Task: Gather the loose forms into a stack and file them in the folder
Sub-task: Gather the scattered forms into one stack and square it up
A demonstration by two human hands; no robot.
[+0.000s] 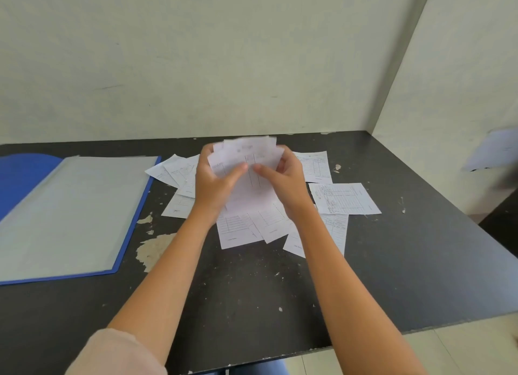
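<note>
both forearms reach out over the dark table (252,290). my left hand (214,182) and right hand (283,178) pinch a fanned bunch of forms (246,156) above the scattered forms (344,198), lifted so i can square their edges. beside them at left, the blue folder (73,214) lies open, ready to take the stack.
</note>
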